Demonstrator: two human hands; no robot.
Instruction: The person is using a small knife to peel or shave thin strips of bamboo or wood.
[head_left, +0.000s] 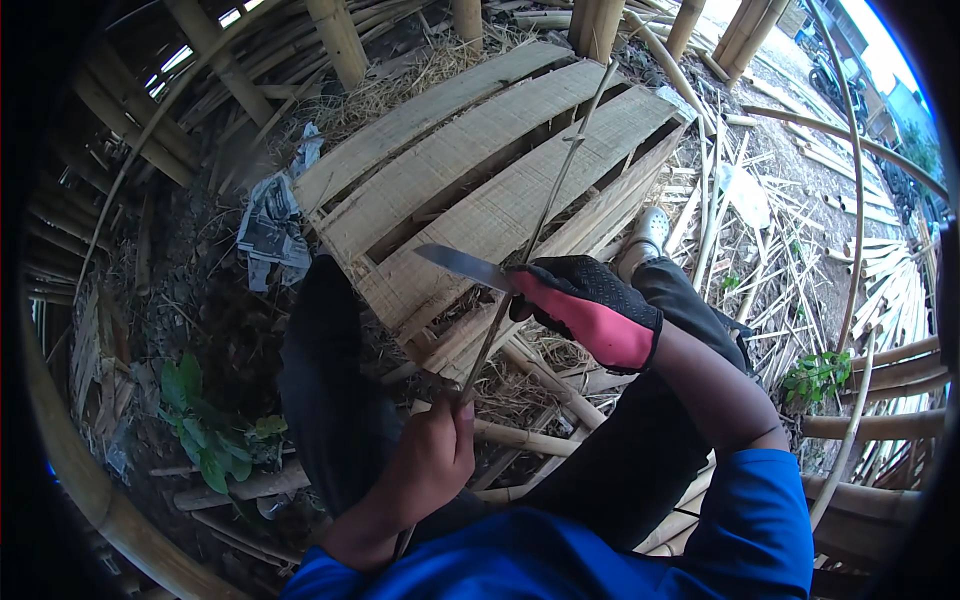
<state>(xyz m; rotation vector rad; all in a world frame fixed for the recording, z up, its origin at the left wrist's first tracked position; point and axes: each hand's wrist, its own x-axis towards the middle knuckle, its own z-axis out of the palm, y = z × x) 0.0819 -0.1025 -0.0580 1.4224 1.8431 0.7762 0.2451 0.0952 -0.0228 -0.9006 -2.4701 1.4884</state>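
My right hand [595, 308], in a pink and black glove, is closed around the handle of a knife [465, 266], its broad blade pointing left. A long thin bamboo strip [555, 190] passes at the knife and glove, slanting from the far right down toward my body. Lower down, my bare left hand [430, 455] pinches this strip between thumb and fingers. Beneath the knife and the strip stands a wooden slatted crate [480, 150] with gaps between its planks. Whether the blade touches the strip is hard to tell; the glove hides the handle.
Crumpled newspaper [275, 225] lies left of the crate. Bamboo posts [335, 40] rise behind it. Split bamboo pieces [885, 290] are piled at the right. A leafy plant [205, 425] grows at the lower left. My shoe [648, 235] rests beside the crate's right side.
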